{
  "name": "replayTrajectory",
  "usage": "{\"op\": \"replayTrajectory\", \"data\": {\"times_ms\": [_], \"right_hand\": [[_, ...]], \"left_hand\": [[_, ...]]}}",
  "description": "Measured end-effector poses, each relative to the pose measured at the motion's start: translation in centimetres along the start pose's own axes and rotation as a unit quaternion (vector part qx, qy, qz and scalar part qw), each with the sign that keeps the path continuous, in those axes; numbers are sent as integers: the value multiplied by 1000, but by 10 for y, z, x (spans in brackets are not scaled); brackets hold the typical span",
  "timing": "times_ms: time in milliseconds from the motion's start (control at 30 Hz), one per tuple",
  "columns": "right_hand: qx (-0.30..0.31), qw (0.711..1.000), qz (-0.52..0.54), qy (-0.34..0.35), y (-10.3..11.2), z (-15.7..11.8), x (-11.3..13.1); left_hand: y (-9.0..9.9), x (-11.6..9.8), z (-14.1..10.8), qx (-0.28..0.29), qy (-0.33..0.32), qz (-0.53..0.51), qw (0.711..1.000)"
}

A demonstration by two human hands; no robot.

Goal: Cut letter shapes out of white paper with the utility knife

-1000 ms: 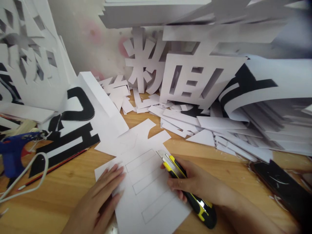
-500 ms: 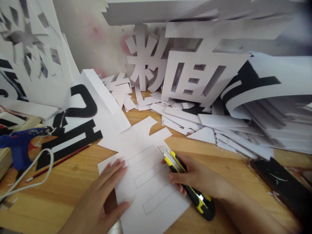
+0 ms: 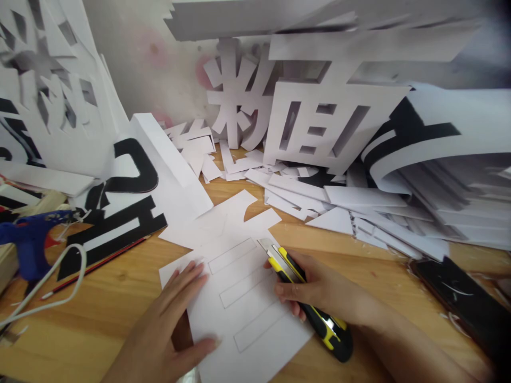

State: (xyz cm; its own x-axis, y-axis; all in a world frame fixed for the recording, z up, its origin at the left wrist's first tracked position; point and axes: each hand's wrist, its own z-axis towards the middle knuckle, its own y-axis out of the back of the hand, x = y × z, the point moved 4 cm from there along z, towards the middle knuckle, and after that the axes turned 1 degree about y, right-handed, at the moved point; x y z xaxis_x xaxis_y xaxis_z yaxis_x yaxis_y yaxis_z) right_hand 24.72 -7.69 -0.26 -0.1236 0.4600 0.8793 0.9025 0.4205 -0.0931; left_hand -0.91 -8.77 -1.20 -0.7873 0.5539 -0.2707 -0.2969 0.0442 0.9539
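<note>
A white board [image 3: 213, 298] cut in the outline of a character lies on the wooden table, with long thin rectangles drawn on it. On its left edge rests my left hand [image 3: 175, 311], fingers stretched out and thumb apart. My right hand [image 3: 307, 287] grips a yellow and black utility knife [image 3: 327, 330]. The knife's blade [image 3: 266, 243] points away from me, its tip near the upper right end of the topmost drawn rectangle. Whether the tip touches the board I cannot tell.
A blue glue gun [image 3: 32, 239] with a white cord and a red and black pencil [image 3: 96, 266] lie at left. White cut-out characters [image 3: 319, 117] stand at the back, among paper scraps [image 3: 295, 191]. A dark phone [image 3: 459, 298] lies at right.
My left thumb has shifted very slightly to the right. The knife, my right hand and the board stay practically where they were.
</note>
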Motion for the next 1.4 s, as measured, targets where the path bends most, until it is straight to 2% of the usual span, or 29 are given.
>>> {"op": "replayTrajectory", "data": {"times_ms": [1033, 1400], "right_hand": [[11, 1000, 10, 6, 0, -1, 1], [8, 1000, 6, 7, -1, 0, 2]], "left_hand": [[-4, 2, 0, -2, -9, -3, 1000], [0, -1, 2, -25, -9, -17, 999]]}}
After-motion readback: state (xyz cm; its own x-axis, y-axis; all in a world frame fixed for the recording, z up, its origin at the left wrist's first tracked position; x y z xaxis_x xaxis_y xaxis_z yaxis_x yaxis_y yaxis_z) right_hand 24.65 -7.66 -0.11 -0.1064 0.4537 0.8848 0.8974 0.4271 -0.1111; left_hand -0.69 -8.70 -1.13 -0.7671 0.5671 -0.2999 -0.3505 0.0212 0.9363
